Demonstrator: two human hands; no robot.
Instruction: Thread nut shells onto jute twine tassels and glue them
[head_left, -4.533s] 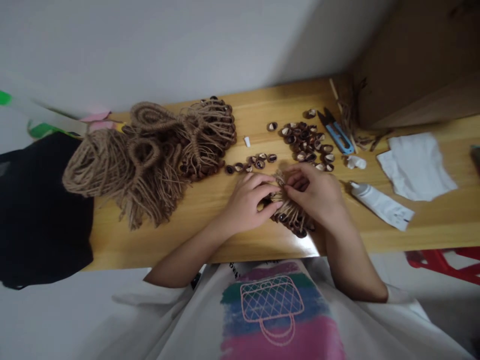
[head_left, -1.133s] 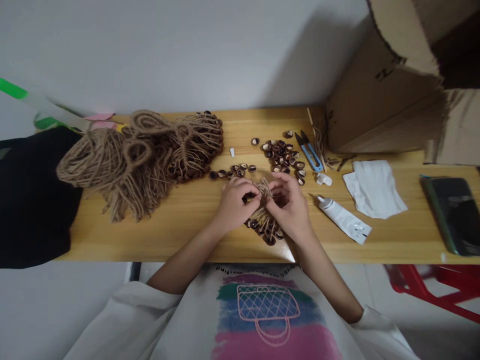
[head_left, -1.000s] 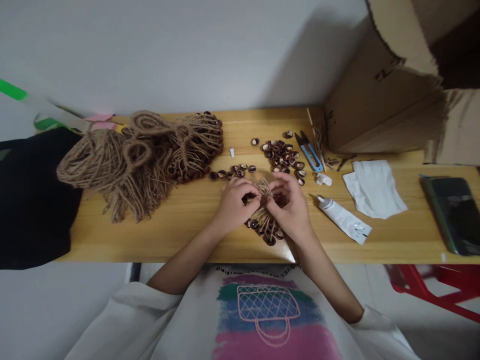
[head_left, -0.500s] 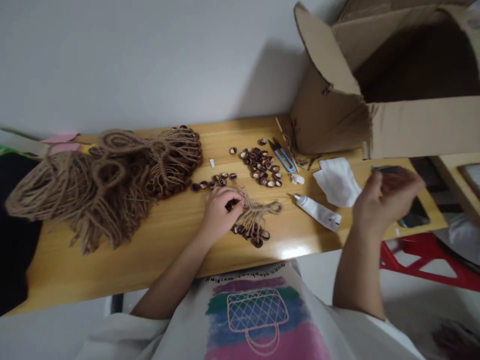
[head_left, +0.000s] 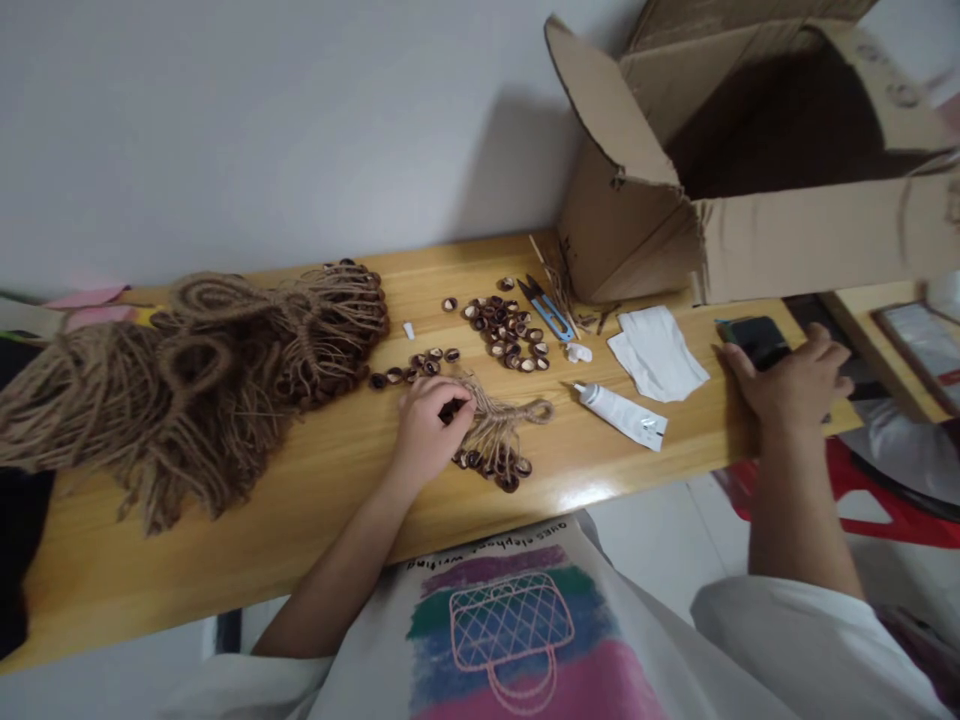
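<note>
My left hand [head_left: 435, 425] is closed around strands at the left end of a small twine bundle [head_left: 499, 425], whose cords end in dark, round shell pieces. Over the dark phone [head_left: 759, 342] at the table's right end lies my right hand [head_left: 796, 380], its fingers spread across the phone's lower part. A short row of shell pieces [head_left: 412, 368] sits just above my left hand. More shell pieces [head_left: 510, 330] are heaped further right. Between the hands a white tube [head_left: 624, 415] points its nozzle left, below a folded white tissue [head_left: 658, 352].
Large twine bundles [head_left: 217, 370] cover the table's left part. Blue-handled snips [head_left: 549, 310] lie by a crumpled white scrap [head_left: 577, 352]. An open cardboard box [head_left: 810, 240] stands at the back right. A red stool [head_left: 855, 490] is below the table's right end.
My right hand has moved right and down onto the phone, and its fingers have spread. My left hand keeps its grip on the bundle. The whole view has shifted slightly to the right.
</note>
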